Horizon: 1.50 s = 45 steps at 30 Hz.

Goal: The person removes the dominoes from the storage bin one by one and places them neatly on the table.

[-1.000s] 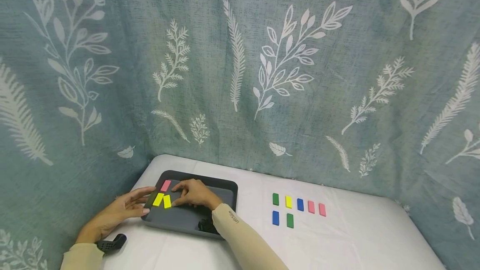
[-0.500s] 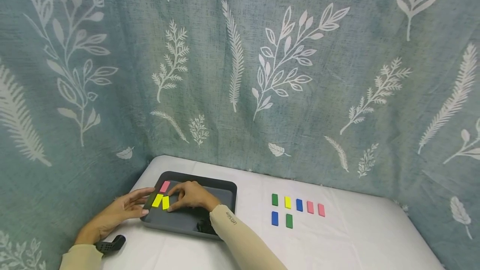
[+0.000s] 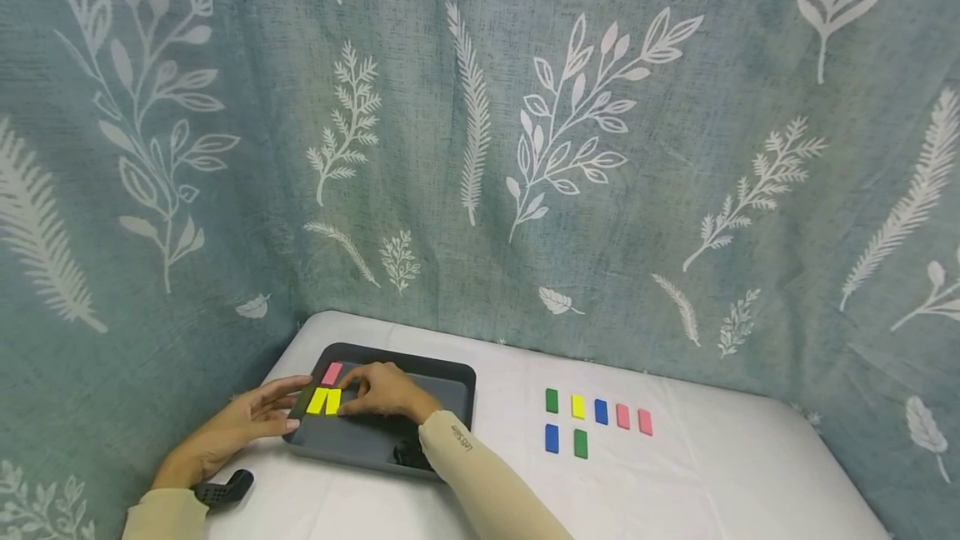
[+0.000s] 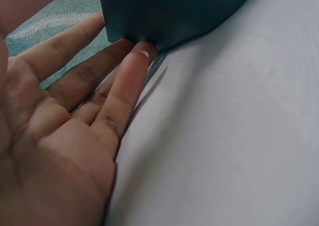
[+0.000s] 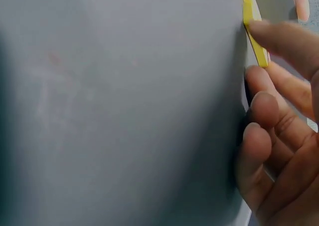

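Note:
A dark grey tray [image 3: 352,448] lies on the table, with a pink block [image 3: 332,373] in its far left corner. Below that block, two yellow blocks lie side by side, their far ends close together: a left one [image 3: 317,401] and a right one [image 3: 333,402]. My right hand [image 3: 386,390] reaches into the tray and pinches the right yellow block [image 5: 261,51] between thumb and forefinger at its ends; the other fingers are bent beneath. My left hand [image 3: 243,419] rests with extended fingers [image 4: 127,81] against the outside of the tray's left wall.
On the white cloth [image 3: 510,498], right of the tray, lie two rows of blocks: green [image 3: 552,400], yellow [image 3: 577,406], blue [image 3: 601,412] and two pink ones [image 3: 623,416] behind, blue [image 3: 552,438] and green [image 3: 581,443] in front. A patterned curtain [image 3: 450,290] hangs behind.
The right yellow block has turned a little and its far end now sits nearer the left one. My right hand has shifted slightly left with it. My left hand stays put.

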Available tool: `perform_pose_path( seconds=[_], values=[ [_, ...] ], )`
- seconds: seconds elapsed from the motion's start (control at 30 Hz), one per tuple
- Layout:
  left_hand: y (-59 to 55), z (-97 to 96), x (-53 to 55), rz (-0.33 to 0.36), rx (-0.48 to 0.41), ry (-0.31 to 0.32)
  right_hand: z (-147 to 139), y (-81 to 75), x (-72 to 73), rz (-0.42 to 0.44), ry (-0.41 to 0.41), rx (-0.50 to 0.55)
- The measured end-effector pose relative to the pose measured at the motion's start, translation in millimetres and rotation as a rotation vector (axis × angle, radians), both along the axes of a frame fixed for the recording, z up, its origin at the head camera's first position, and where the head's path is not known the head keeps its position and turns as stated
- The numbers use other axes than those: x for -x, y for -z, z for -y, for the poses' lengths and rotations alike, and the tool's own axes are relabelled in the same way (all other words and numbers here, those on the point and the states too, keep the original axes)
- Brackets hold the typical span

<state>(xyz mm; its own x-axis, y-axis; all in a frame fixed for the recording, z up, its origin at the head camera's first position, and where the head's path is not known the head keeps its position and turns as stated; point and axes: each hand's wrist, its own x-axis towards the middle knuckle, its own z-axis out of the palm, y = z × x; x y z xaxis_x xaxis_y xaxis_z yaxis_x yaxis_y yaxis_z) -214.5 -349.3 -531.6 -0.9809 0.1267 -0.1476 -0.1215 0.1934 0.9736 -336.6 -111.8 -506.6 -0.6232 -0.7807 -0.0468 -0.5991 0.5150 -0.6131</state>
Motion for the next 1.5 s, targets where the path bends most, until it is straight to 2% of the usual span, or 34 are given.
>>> perform_pose_path(
  seconds=[0.23,0.73,1.1,1.5],
  values=[
    [-1.8,-0.9,2.0,0.007,-0.002,-0.004,-1.2,-0.3,2.0,0.014,0.065,0.039],
    [-2.0,-0.9,2.2,-0.020,-0.020,0.015,1.6,5.7,5.3,0.002,0.114,0.040],
    [-1.2,1.3,3.1,-0.015,-0.019,0.007,1.9,1.0,2.9,0.017,0.088,0.043],
    [-0.5,0.4,2.1,0.002,-0.010,-0.013,4.1,4.9,4.5,0.021,0.088,0.035]
  ],
)
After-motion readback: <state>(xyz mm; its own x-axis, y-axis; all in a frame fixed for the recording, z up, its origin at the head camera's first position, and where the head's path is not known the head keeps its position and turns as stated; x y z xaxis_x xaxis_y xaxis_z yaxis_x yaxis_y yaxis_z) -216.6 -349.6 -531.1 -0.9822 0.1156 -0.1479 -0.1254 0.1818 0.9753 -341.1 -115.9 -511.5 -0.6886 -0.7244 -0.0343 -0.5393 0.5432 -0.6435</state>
